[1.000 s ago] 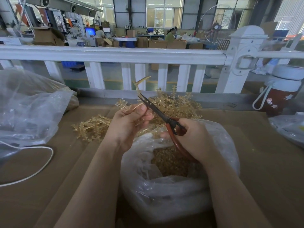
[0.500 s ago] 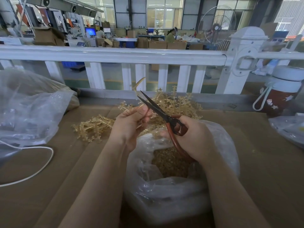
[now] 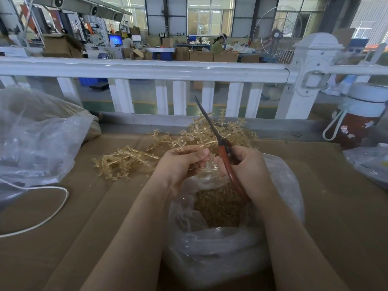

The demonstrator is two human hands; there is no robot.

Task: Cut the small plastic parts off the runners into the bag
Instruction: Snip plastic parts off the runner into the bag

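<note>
A: What lies under the fingers?

B: A cardboard-covered table [image 3: 63,238]. On it an open clear bag [image 3: 220,248] sits right below both hands, amber cut parts [image 3: 218,206] heaped inside.

A: And beyond the fingertips?

B: A pile of amber runners [image 3: 130,160], spread past the left knuckles toward the white railing [image 3: 147,70].

A: The scissors?

B: The right hand [image 3: 249,166] has its fingers curled round the red handles of the scissors [image 3: 218,141]; the 2 blades lie together, pointing up and away.

A: The left hand?

B: The left hand [image 3: 180,164] pinches 1 runner [image 3: 197,147] between curled fingers, just beside the right thumb, above the bag's mouth.
</note>
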